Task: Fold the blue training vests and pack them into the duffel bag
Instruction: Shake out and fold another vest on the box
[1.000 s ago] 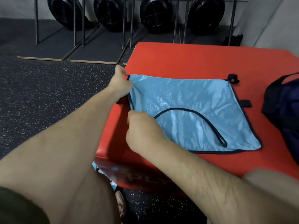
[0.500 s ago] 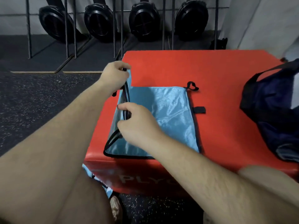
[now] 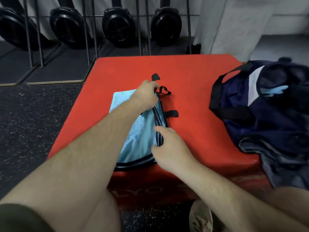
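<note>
The folded blue vest [image 3: 138, 134] lies on the red box [image 3: 192, 97]. The left hand [image 3: 147, 94] grips its far corner. The right hand [image 3: 168, 146] pinches its trimmed right edge. The open duffel bag [image 3: 242, 104] at the right contains pale blue fabric [image 3: 274, 91].

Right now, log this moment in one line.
blue training vest: folded, on plyo box | left hand: grips far corner | right hand: holds near edge
</note>
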`<move>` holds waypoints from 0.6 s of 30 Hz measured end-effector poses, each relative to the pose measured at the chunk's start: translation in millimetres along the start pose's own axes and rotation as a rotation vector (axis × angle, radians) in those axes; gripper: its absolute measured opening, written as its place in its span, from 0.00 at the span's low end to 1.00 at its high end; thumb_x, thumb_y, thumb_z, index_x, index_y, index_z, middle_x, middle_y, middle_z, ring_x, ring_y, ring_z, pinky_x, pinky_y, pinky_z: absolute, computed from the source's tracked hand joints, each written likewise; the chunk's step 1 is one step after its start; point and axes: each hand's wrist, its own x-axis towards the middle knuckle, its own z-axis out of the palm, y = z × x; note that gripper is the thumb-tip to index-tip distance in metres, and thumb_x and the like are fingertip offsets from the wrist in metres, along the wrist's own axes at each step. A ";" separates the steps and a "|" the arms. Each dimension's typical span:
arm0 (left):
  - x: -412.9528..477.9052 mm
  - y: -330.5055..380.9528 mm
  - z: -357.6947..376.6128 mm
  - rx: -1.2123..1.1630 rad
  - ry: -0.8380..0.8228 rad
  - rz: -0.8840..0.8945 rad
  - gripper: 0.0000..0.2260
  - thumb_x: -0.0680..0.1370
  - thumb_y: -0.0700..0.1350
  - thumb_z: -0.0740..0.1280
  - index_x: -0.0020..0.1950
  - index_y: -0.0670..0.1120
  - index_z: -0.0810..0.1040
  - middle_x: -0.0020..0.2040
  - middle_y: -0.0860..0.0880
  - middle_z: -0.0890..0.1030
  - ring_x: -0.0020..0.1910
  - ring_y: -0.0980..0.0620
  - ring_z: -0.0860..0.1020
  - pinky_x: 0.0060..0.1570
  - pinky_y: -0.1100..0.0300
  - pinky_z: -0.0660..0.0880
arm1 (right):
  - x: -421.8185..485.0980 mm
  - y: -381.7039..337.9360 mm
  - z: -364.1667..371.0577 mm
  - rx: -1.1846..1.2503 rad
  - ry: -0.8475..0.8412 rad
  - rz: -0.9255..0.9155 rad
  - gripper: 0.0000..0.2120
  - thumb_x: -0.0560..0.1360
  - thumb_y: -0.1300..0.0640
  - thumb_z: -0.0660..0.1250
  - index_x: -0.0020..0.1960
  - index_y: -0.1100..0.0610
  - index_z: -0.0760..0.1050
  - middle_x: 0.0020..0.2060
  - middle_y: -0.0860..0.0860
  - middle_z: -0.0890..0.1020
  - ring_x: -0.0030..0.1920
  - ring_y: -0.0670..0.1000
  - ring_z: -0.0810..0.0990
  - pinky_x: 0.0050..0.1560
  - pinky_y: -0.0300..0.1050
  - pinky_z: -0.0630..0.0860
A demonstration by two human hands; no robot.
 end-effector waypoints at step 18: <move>-21.3 -18.0 -1.8 -0.037 -0.171 0.047 0.21 0.83 0.51 0.60 0.77 0.54 0.65 0.72 0.48 0.71 0.70 0.48 0.70 0.65 0.60 0.65 | 27.0 -2.8 0.7 -0.711 -0.004 -0.198 0.17 0.80 0.49 0.58 0.65 0.54 0.72 0.65 0.50 0.69 0.65 0.56 0.64 0.65 0.51 0.62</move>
